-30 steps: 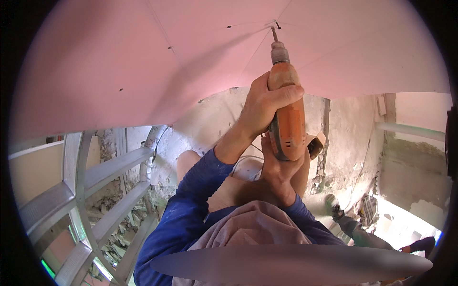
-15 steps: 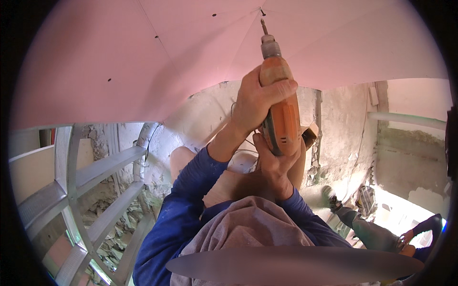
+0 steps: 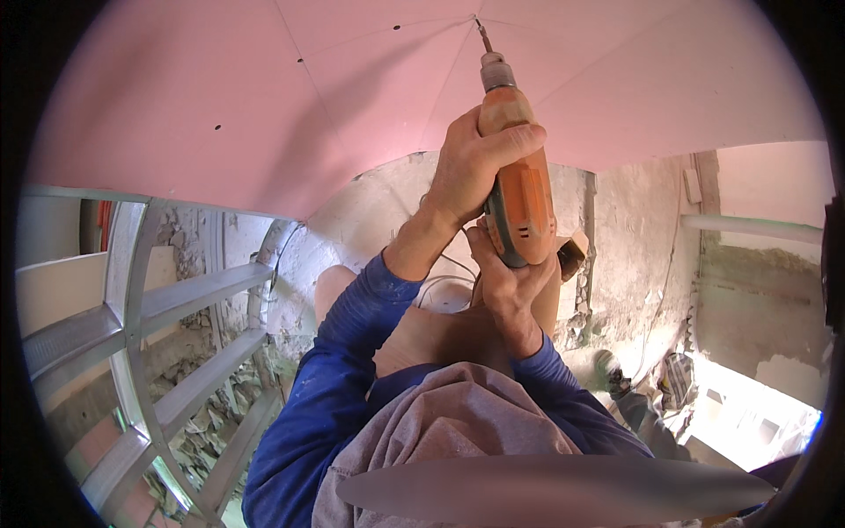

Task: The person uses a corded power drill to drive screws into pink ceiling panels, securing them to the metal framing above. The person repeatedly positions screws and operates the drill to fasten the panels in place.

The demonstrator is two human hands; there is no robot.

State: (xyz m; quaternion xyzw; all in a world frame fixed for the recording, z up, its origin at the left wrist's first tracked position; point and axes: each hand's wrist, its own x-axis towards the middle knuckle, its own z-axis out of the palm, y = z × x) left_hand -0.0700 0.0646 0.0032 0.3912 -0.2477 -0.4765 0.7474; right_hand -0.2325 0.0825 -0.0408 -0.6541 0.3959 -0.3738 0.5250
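With both hands I hold an orange and dark green power drill (image 3: 525,198), pointed away and up. My left hand (image 3: 471,167) wraps around its body behind the metal chuck (image 3: 497,70), thumb across the top. Lower down, my right hand (image 3: 515,290) is closed around the drill's rear and grip; part of those fingers is hidden by the body. The long driver bit (image 3: 485,38) reaches a small dark screw (image 3: 476,18) at the surface of the pink plasterboard (image 3: 370,97). Bit and screw appear in line and touching. A few dark screw heads (image 3: 397,27) dot the board.
Metal framing studs (image 3: 198,295) curve along the left, with rubble (image 3: 224,414) behind them. A rough plastered wall (image 3: 638,238) stands to the right. An open cardboard box (image 3: 573,255) lies beyond my right hand. Another person's leg (image 3: 635,409) shows at lower right.
The drill has moved up and forward, and its bit now meets the screw that stood apart from it. The other person's arm at lower right has gone mostly out of view.
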